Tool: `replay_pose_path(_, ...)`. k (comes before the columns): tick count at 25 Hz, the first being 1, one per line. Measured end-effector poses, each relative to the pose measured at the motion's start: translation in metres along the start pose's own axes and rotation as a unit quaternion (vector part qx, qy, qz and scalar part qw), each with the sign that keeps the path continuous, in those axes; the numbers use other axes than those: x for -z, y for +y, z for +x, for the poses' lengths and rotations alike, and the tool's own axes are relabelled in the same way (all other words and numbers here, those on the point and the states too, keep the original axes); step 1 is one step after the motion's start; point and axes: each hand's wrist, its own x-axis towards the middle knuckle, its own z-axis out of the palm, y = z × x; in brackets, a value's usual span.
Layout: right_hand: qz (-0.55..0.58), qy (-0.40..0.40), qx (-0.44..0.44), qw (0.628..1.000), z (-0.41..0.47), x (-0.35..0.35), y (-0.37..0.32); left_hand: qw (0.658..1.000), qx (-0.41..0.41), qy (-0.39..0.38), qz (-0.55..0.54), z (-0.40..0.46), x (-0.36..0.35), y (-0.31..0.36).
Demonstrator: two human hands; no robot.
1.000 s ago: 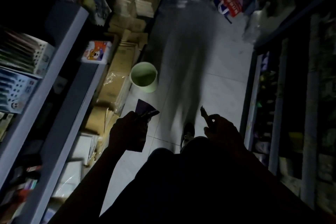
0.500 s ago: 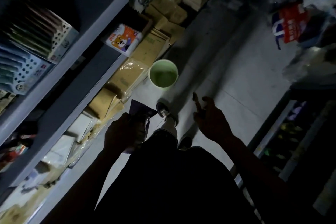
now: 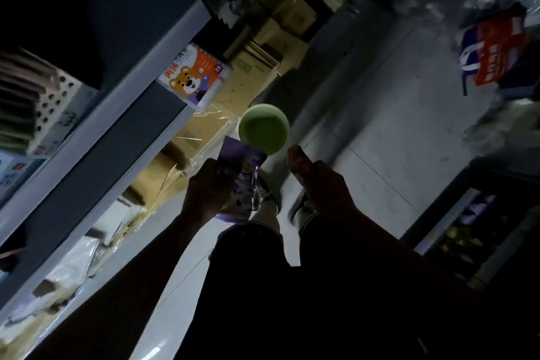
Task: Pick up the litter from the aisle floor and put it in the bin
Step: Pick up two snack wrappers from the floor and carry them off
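The left hand (image 3: 209, 188) holds a purple wrapper (image 3: 241, 175) near the green bin (image 3: 264, 128); the right hand (image 3: 324, 184) pinches a small scrap (image 3: 293, 152).

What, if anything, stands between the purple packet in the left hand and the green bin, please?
Nothing visible. The left hand holds the packet with its top corner just short of the bin's near rim; the mouth looks open, and the boxes sit off to its left side.
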Motion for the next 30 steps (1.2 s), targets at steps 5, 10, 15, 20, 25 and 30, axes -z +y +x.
replay_pose_path(5,-0.127,-0.032,0.050,0.990,0.119,-0.042,0.049,0.999,0.036,-0.029,0.018,0.091,-0.056,-0.008)
replay_pose_path(10,-0.120,-0.026,-0.010,0.992,0.246,-0.088,0.075,0.983,0.176,-0.044,-0.010,0.196,-0.132,-0.029)
replay_pose_path(15,-0.112,-0.049,-0.037,0.992,0.362,-0.150,0.086,0.971,0.237,-0.034,-0.020,0.290,-0.215,-0.074)
replay_pose_path(20,-0.156,-0.123,-0.064,0.978,0.423,-0.197,0.116,0.972,0.220,-0.068,-0.048,0.330,-0.281,-0.115)
replay_pose_path(25,-0.214,-0.195,-0.026,0.957,0.385,-0.185,0.139,0.962,0.245,-0.115,-0.039,0.301,-0.278,-0.112)
replay_pose_path(30,-0.208,-0.215,-0.010,0.954,0.318,-0.126,0.123,0.959,0.248,-0.133,-0.042,0.235,-0.229,-0.062)
